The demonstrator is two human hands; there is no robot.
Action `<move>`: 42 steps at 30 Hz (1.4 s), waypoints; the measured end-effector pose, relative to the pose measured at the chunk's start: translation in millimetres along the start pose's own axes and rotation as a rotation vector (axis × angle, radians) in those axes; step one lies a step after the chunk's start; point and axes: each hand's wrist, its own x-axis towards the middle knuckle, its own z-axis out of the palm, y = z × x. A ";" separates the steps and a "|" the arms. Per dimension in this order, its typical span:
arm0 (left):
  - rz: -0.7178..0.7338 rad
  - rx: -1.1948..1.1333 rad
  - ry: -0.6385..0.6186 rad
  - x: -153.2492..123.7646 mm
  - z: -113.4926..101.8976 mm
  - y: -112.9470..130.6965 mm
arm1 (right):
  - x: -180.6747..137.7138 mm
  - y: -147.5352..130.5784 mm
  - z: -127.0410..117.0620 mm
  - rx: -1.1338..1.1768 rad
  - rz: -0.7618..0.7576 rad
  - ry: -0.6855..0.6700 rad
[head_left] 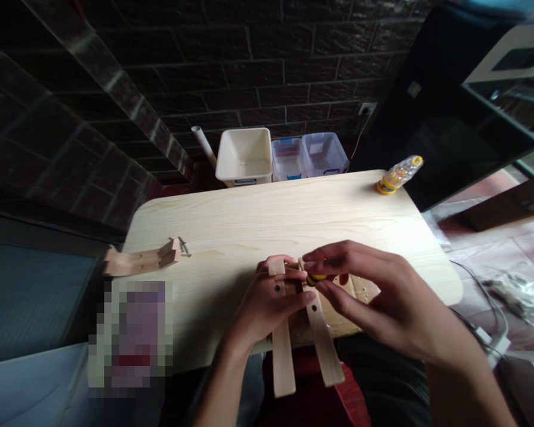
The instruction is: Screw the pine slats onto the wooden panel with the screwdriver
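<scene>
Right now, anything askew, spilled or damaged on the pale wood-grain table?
Nothing looks spilled or visibly damaged. Mildly untidy: slim grey metal screws lie loose at differing angles beside the curved light-brown wooden pieces on the table's left side.

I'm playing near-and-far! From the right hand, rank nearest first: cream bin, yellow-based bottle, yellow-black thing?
1. Yellow-black thing: held in the right hand.
2. Yellow-based bottle: far right corner of the table.
3. Cream bin: beyond the table, leftward.
</scene>
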 end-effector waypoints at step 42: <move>0.012 -0.028 -0.030 0.3 -1.2 -6.2 | -5.8 2.6 2.6 0.002 0.055 0.031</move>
